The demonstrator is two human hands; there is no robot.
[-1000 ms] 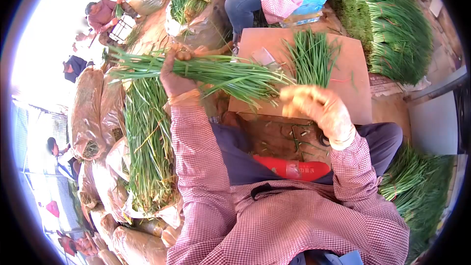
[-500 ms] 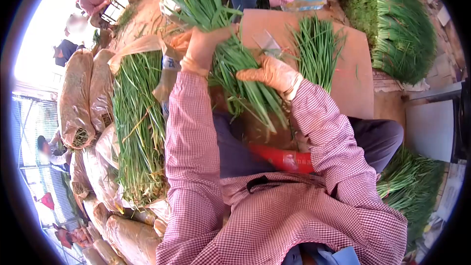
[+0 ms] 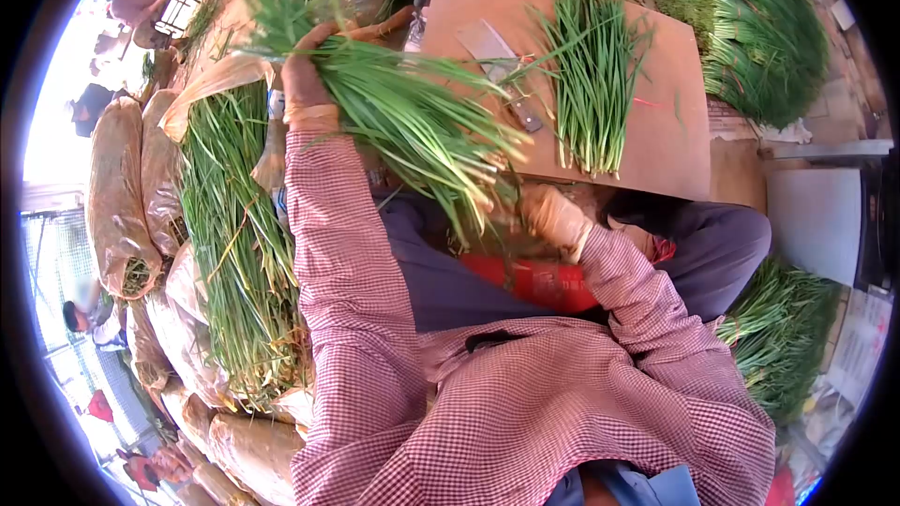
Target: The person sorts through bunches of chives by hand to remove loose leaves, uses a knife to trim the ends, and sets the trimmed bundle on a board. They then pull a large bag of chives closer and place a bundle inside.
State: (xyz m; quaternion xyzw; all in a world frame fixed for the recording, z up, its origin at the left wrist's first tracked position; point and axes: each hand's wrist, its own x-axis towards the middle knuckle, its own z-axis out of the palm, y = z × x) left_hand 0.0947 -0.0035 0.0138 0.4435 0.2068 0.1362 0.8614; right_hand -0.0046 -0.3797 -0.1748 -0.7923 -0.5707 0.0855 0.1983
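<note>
My left hand is closed around a bunch of long green chives, raised left of the cardboard-coloured board. Its leafy tops stick out beyond my fist, and the pale stem ends slant down to the right. Below those ends is my gloved right hand, its fingers curled together. Dark green bits trail beside it; what it grips is blurred. A second pile of chives lies on the board. Left of that pile rests a knife with a broad blade, partly crossed by leaves.
Loose chives stand in an open bag on my left, beside filled plastic sacks. Big stacks of bundled chives are at the far right and lower right. A red thing lies between my legs. Other people sit at the upper left.
My left hand has moved left with the bunch, which now slants down rightward. My right hand has dropped from the bunch's middle to below its stem ends. The view has shifted.
</note>
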